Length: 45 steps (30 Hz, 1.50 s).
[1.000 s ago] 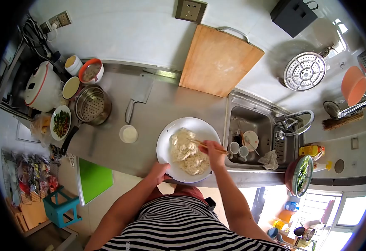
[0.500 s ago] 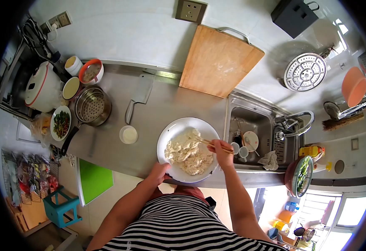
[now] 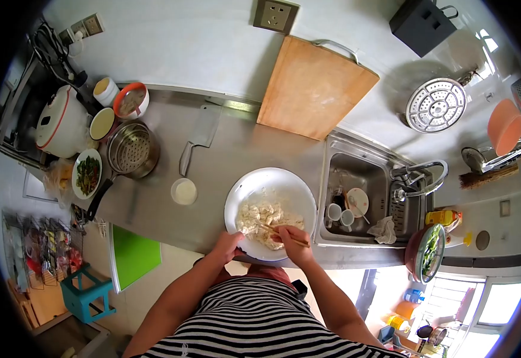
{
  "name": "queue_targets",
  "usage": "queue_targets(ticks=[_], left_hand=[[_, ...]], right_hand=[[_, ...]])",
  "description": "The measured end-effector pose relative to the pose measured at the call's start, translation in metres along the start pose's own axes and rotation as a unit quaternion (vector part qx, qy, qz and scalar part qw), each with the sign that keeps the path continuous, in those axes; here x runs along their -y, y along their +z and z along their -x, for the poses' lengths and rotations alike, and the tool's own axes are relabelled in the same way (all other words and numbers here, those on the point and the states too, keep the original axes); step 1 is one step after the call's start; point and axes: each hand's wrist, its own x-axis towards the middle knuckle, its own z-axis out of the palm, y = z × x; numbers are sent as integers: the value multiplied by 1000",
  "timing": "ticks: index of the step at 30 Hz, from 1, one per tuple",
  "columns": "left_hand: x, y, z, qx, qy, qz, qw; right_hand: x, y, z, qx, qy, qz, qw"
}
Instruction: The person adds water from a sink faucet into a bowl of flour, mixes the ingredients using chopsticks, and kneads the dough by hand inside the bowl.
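Observation:
A large white basin [image 3: 272, 182] rests at the front edge of the steel counter, with clumpy pale dough [image 3: 260, 218] in its lower part. My left hand [image 3: 229, 246] grips the basin's rim at the lower left. Over the basin's lower right side, my right hand [image 3: 295, 243] is closed around wooden chopsticks [image 3: 299, 241], whose tips are in the dough. To the left of the basin stands a small cup of white contents [image 3: 184, 191], just below the handle of a cleaver [image 3: 201, 134].
A steamer pot [image 3: 132, 149], a plate of chopped vegetables [image 3: 87, 173], bowls and a rice cooker [image 3: 62, 122] stand left. A cutting board [image 3: 317, 86] leans on the wall. The sink [image 3: 362, 173] holds cups and a dish; a vegetable basket [image 3: 425, 253] sits beyond.
My right hand has moved down and left with the chopsticks, from the basin's right rim to over its lower part. The dough has shifted lower. My left hand stays on the rim.

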Motion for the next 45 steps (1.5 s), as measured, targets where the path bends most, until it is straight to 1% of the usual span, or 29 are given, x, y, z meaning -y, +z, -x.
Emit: queue_targets(ticks=[1, 2, 4, 5, 6, 8, 9, 11, 13, 15, 19, 21, 23, 24, 26, 28, 31, 32, 36, 38, 40, 42, 44, 45], left_hand=[[0, -1, 1, -3, -2, 1, 1000], [-1, -1, 0, 1, -4, 2, 1000], [0, 1, -2, 5, -5, 2, 1000], [1, 2, -2, 4, 4, 11, 1000], [2, 1, -2, 2, 13, 21, 1000], [-2, 4, 2, -13, 16, 7, 1000], [-2, 5, 2, -26, 17, -5, 1000], [2, 3, -4, -16, 14, 3, 1000], [5, 2, -6, -7, 13, 5, 1000], [3, 4, -5, -24, 25, 4, 999], [4, 6, -3, -36, 30, 5, 999], [4, 4, -5, -25, 6, 11, 1000], [2, 6, 1, -22, 11, 18, 1000], [0, 6, 1, -16, 17, 26, 999], [-1, 3, -1, -15, 10, 14, 1000], [0, 4, 0, -12, -3, 3, 1000], [-3, 6, 2, 3, -3, 15, 1000], [-4, 6, 1, -5, -2, 7, 1000], [-8, 7, 5, -1, 7, -12, 1000], [-9, 7, 8, 0, 6, -6, 1000], [-8, 5, 5, 2, 6, 3, 1000], [-1, 4, 0, 0, 13, 18, 1000], [-2, 4, 1, 8, 12, 20, 1000], [-4, 5, 2, 16, 13, 20, 1000]], right_hand=[[1, 0, -6, -18, 26, 20, 999], [4, -3, -15, -5, 0, 8, 1000], [6, -8, -34, -44, -56, 56, 996], [5, -14, -43, -64, -104, 43, 992], [10, -20, -47, -89, -93, 6, 992], [12, -42, -43, -115, -59, 26, 991], [10, -46, -37, -115, -59, 28, 991], [5, -53, -19, -134, -28, -2, 991], [-1, -37, -10, -117, -22, -19, 993], [-2, -21, -11, -96, -34, -36, 994], [1, -22, -26, -67, -41, -36, 996], [9, -38, -36, -80, -30, -33, 996], [7, -57, -41, -108, -21, -42, 993], [9, -64, -37, -127, -26, -20, 991], [-1, -65, -28, -147, -29, -22, 988], [4, -48, -15, -105, 1, -27, 994], [-5, -10, -18, -85, -19, -65, 994], [-3, -3, -23, -81, -26, -73, 994], [-3, -8, -47, -69, -33, -65, 995], [5, -32, -49, -137, -68, -26, 988], [3, -52, -36, -156, -56, -36, 985], [-3, -51, -22, -169, -50, -37, 984], [1, -28, -9, -135, -7, -24, 991], [-14, -17, -10, -99, -48, -42, 993]])
